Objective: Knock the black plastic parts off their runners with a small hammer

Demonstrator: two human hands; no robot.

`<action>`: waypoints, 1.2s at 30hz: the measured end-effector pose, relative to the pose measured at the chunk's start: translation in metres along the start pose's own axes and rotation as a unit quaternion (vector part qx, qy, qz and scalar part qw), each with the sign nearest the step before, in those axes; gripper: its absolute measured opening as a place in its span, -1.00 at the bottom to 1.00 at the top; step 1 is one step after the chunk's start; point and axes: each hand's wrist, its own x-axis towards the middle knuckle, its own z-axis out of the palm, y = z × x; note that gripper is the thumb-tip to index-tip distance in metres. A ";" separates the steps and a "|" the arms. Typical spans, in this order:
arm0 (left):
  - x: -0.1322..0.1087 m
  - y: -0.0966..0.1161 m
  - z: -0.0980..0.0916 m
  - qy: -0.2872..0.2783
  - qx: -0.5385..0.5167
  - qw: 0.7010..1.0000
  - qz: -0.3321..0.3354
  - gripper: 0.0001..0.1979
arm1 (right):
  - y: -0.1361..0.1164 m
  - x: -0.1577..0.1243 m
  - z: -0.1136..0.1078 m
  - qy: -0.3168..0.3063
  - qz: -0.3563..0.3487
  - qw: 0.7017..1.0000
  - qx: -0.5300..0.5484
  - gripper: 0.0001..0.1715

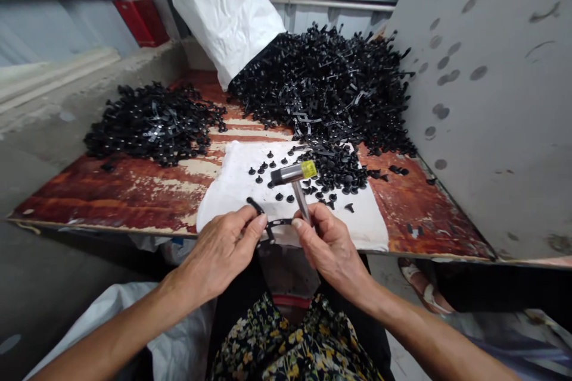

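Left hand (pixel 221 250) pinches black strip (pixel 279 222); right hand (pixel 330 245) grips hammer (pixel 291 174), label unreadable

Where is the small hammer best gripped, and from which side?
Take the hammer by its thin handle, from the near side: the head lies crosswise over the white cloth, and the handle points back into the right hand. The left hand pinches a black strip.

Evenly lit by soft daylight from beyond the white cloth (pixel 227 190); faintly shadowed just in front of it; sharp at and around it; bowed and stretched far to either side of it.
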 end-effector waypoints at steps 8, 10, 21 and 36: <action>0.035 -0.002 0.009 -0.085 -0.203 0.974 -0.049 -0.64 | 0.004 -0.005 -0.009 -0.015 0.012 1.000 0.009 -0.77; 0.043 -0.004 0.006 -0.114 -0.213 0.968 -0.065 -0.64 | 0.006 -0.005 -0.020 0.009 0.011 1.000 0.001 -0.74; 0.053 0.000 0.002 -0.135 -0.123 0.982 -0.046 -0.66 | 0.015 -0.006 -0.044 0.053 0.022 0.998 -0.033 -0.73; 0.057 -0.003 0.006 -0.130 -0.111 0.985 -0.029 -0.62 | 0.018 -0.005 -0.045 0.043 0.023 0.999 -0.023 -0.73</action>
